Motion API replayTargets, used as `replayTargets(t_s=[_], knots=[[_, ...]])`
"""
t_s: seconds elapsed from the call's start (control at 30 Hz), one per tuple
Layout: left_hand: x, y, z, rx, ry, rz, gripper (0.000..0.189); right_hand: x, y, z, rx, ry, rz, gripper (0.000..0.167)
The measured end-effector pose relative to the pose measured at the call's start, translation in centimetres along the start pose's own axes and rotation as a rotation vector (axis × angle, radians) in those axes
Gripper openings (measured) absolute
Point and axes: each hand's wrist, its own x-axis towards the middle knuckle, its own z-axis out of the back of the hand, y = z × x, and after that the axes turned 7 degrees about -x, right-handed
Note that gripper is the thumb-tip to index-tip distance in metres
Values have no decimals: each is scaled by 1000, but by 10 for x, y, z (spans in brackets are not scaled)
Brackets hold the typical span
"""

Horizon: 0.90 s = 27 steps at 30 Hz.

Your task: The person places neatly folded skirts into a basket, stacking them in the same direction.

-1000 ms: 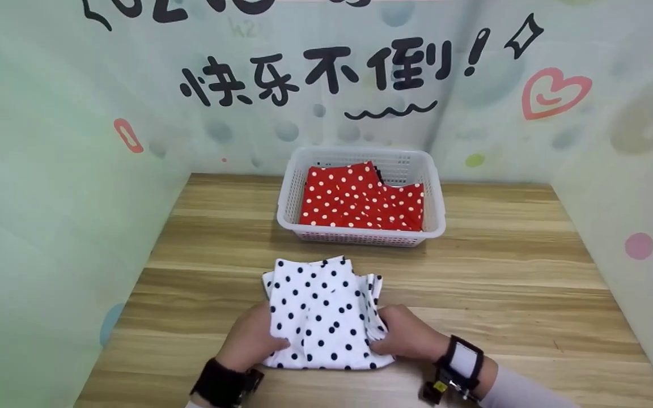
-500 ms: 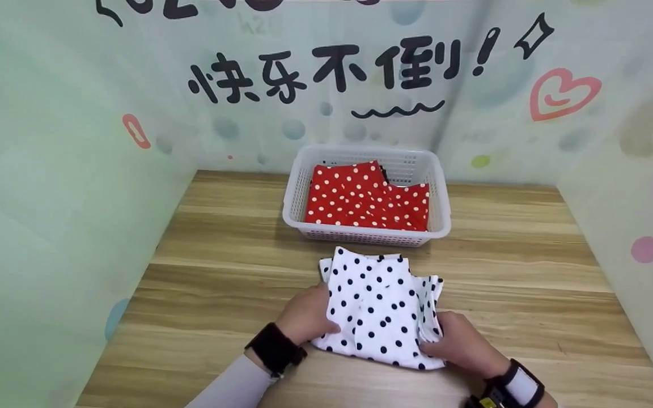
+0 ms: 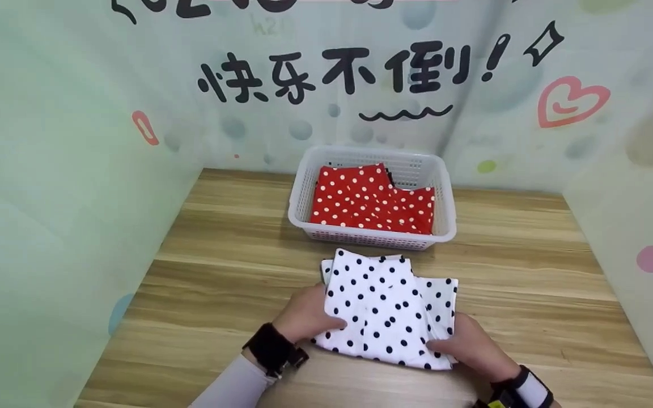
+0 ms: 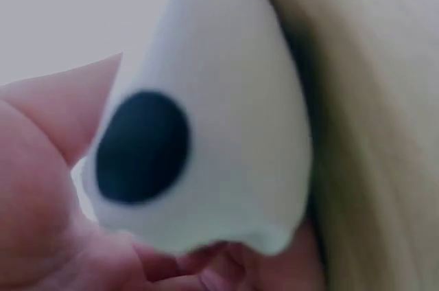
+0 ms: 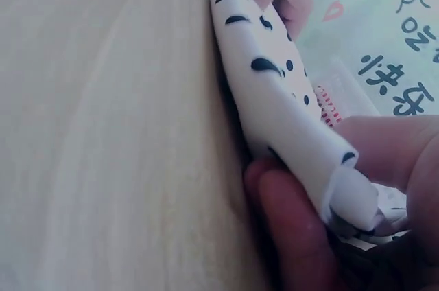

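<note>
A folded white garment with black dots lies on the wooden table, slightly turned, its near edge lower on the right. My left hand grips its left side, thumb on top and the other fingers hidden underneath. At the right side my right hand pinches the near corner, with the thumb over the cloth. From the right wrist, the folded edge of the garment shows as a thick roll between thumb and fingers. The left wrist view is filled by a close, blurred fold of the same cloth.
Behind the garment stands a white perforated plastic basket. Inside it lies a folded red garment with white dots, with something black partly showing behind. Printed fabric walls enclose the wooden table at the back and both sides.
Both hands have carried the garment to the right and turned it slightly. The bunched flap on its right side now lies spread out flatter. The head view has shifted a little.
</note>
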Motion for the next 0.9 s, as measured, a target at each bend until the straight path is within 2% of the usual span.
replayTargets(t_s=[0.13,0.27,0.37,0.47,0.53,0.63,0.9], knots=[[5,1,3,-127,26,37,45,1,-3,2,212,51,-25,60],[10,4,-2,-248,79,7,48,0,-6,1,404,89,-51,65],[12,9,-9,-444,139,4,48,-1,-8,0,467,89,-40,65],[13,12,-14,-665,198,27,46,-2,-8,-2,474,71,-33,67],[13,14,-17,-735,213,40,47,-2,-8,-2,466,60,-34,69],[13,14,-19,-724,208,34,48,-3,-8,-2,464,60,-38,72],[8,11,-8,-525,134,38,36,-1,-2,0,435,91,-3,71]])
